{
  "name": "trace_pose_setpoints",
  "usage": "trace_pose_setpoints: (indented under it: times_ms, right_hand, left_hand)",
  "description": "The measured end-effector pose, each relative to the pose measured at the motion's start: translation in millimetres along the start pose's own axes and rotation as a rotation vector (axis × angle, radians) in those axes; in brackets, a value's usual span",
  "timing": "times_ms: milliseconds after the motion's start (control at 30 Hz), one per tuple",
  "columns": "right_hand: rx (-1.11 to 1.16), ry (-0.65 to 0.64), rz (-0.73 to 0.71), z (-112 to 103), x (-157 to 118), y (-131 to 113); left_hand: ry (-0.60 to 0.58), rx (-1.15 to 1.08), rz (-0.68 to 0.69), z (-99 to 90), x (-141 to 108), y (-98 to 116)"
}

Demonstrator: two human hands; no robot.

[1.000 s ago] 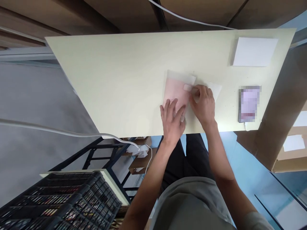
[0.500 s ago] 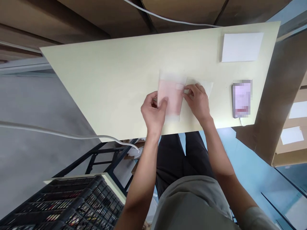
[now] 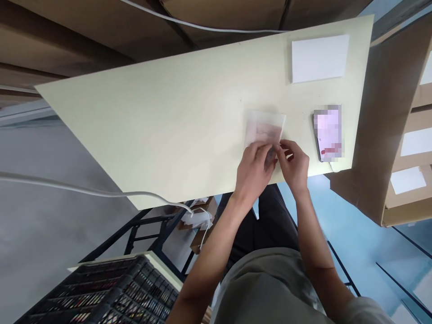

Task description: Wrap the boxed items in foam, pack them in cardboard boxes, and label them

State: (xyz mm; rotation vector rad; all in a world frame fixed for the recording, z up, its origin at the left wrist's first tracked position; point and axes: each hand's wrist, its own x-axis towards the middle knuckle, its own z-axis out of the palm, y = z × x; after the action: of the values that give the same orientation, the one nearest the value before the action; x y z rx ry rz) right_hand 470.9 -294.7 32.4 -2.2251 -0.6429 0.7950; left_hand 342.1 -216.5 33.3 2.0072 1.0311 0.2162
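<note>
A flat, translucent packet with a pinkish-brown patch lies or hovers just over the table, slightly blurred; I cannot tell whether it touches the surface. My left hand is closed on its lower edge, fingers bent over the front and covering that part. At the packet's lower right corner, my right hand pinches with thumb and forefinger, close against the left fingertips. A dark patch shows between the left fingers, too hidden to name.
On the pale table lie a white rectangular block or paper stack and a blurred-out phone-like device with a cable. Cardboard boxes stand at right and behind. A black crate sits lower left, below a white cable.
Both hands have moved right and closer together, bringing the packet along. The pink face and the flap to its right no longer show; the packet looks smaller. My view has shifted slightly.
</note>
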Motion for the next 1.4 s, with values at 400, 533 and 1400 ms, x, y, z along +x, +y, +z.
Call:
trace_pose_setpoints:
  times_ms: [400, 533, 1400]
  right_hand:
    - [-0.064, 0.011, 0.143, 7.9, -6.1, 12.6]
    - [-0.001, 0.05, 0.157, 16.2, -9.4, 13.2]
    - [0.24, -0.277, -0.103, 299.1, -41.5, -180.0]
  left_hand:
    - [0.064, -0.066, -0.433, -33.1, 20.5, -33.2]
    - [0.076, -0.229, -0.453, -29.6, 25.9, -37.2]
    - [0.482, -0.713, -0.473, -260.2, -56.8, -280.8]
